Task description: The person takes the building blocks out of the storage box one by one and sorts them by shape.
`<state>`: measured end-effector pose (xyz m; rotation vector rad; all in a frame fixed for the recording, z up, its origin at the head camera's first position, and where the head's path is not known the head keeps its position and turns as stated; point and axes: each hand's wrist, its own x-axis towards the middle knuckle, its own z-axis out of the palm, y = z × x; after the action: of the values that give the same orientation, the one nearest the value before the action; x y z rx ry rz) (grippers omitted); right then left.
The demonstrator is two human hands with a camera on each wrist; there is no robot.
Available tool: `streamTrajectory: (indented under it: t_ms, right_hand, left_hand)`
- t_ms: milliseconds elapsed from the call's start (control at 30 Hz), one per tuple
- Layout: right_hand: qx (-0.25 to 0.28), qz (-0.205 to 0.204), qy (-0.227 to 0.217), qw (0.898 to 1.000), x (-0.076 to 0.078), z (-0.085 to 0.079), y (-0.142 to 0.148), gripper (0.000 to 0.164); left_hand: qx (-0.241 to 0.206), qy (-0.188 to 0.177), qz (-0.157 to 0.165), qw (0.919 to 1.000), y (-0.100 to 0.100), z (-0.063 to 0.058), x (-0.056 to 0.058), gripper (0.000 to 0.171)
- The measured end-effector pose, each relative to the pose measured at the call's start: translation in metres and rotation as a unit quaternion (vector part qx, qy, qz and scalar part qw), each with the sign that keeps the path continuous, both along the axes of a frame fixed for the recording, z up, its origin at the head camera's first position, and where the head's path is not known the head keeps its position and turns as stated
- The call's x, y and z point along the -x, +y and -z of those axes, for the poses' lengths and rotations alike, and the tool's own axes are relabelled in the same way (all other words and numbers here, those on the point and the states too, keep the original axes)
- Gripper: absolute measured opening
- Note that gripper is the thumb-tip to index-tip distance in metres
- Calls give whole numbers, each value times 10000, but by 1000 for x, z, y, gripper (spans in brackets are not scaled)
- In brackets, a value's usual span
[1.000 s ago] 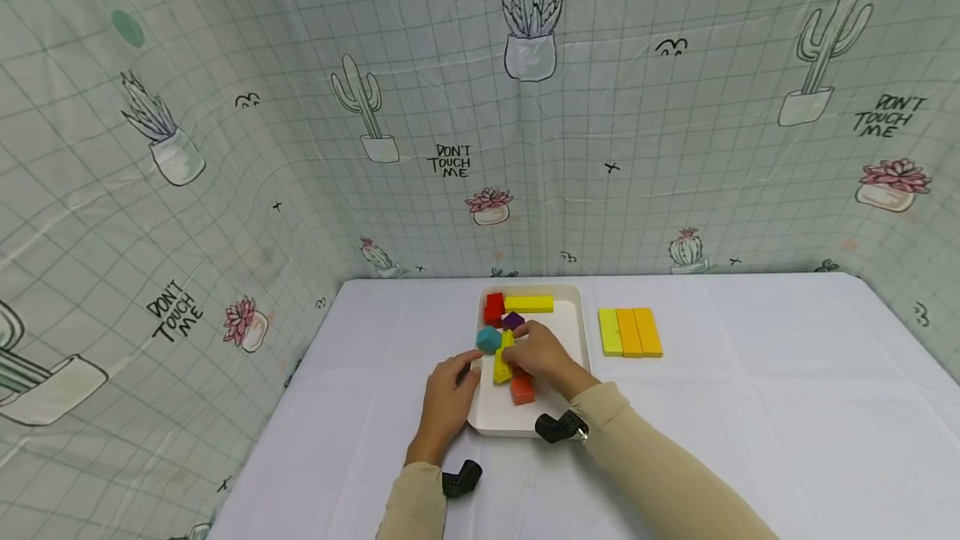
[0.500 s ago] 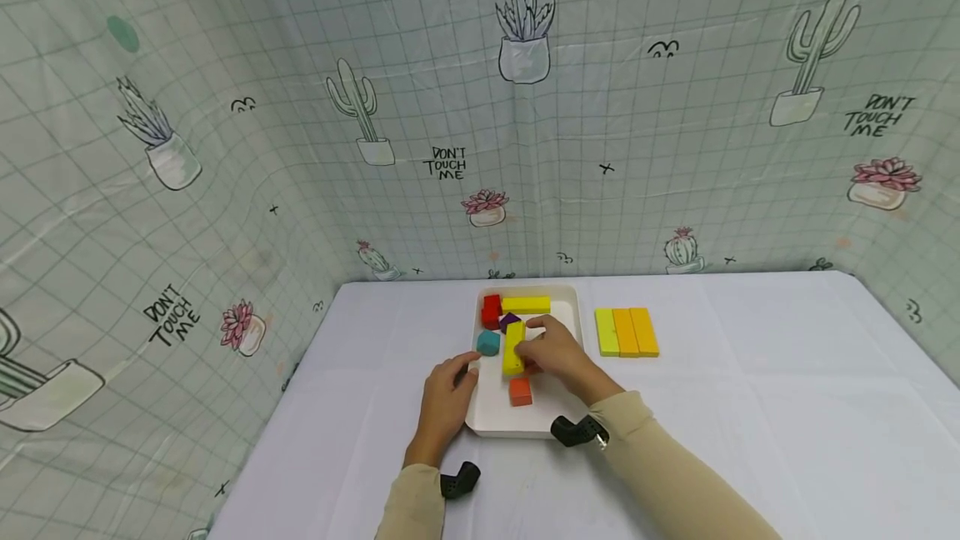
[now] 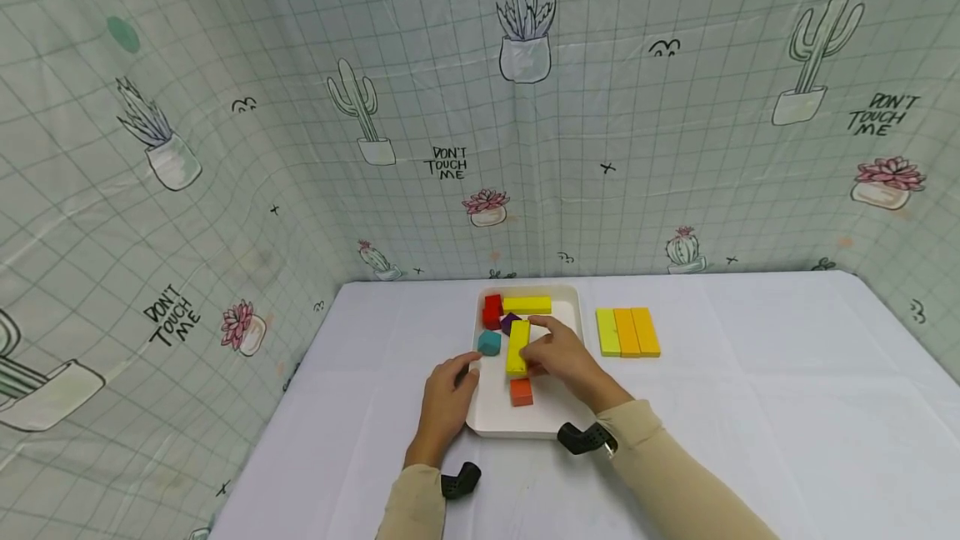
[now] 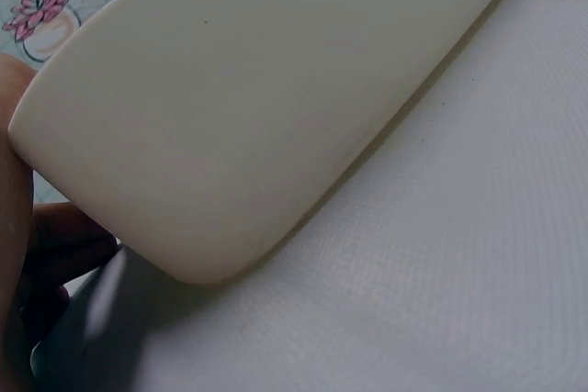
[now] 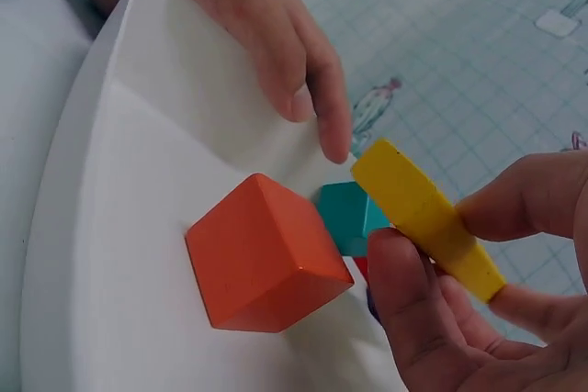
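My right hand (image 3: 562, 361) pinches a yellow rectangular block (image 3: 518, 348) between thumb and fingers above the white tray (image 3: 487, 423). The right wrist view shows this yellow block (image 5: 423, 218) tilted and clear of the tray floor. Over the tray's left rim lies my left hand (image 3: 447, 398), with thumb and a finger inside the wall and other fingers outside it. An orange block (image 3: 521, 392) sits in the tray just below the held block. A teal block (image 3: 489, 343) stands near the left hand's fingertips, with a purple block (image 3: 509, 323) partly hidden beyond.
Red blocks (image 3: 492, 312) and another yellow block (image 3: 527, 305) lie at the tray's far end. Right of the tray, a yellow-green block (image 3: 608, 332) and two orange-yellow blocks (image 3: 635, 332) lie side by side on the white-covered table (image 3: 772, 390).
The yellow block has come up from among the other blocks in my right hand and shifted slightly right, turning straighter. My left hand stays at the tray's rim.
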<state>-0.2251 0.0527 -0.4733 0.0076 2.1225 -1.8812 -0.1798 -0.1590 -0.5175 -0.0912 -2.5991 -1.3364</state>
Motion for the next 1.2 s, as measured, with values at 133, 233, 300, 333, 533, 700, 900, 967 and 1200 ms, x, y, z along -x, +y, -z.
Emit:
streamTrajectory:
  t_ms: [133, 233, 300, 333, 533, 700, 900, 967, 1200]
  right_hand:
    - [458, 112, -111, 9988, -5, 0, 2, 66]
    - [729, 212, -141, 9970, -10, -4, 4, 66]
    - [809, 238, -84, 9964, -13, -8, 6, 65]
    - [822, 233, -45, 9963, -15, -10, 8, 65]
    - [898, 204, -27, 9957, -24, -14, 21, 64]
    - [985, 243, -61, 9948, -28, -15, 33, 64]
    - [910, 299, -24, 9954, -30, -16, 44, 64]
    - [852, 301, 17, 9959, -30, -16, 48, 64]
    - [726, 263, 225, 9968, -27, -18, 65, 66]
  left_hand:
    - [28, -39, -13, 10000, 0, 0, -1, 29]
    - [61, -12, -15, 10000, 0, 1, -1, 29]
    - [48, 21, -16, 10000, 0, 1, 0, 29]
    - [55, 42, -16, 10000, 0, 1, 1, 29]
    - [13, 20, -25, 10000, -1, 0, 0, 29]
    - [-22, -82, -59, 9999, 0, 0, -1, 29]
    - [-9, -38, -19, 10000, 2, -1, -2, 29]
    - [5, -28, -21, 10000, 2, -1, -2, 29]
    - [1, -86, -64, 9999, 3, -1, -3, 29]
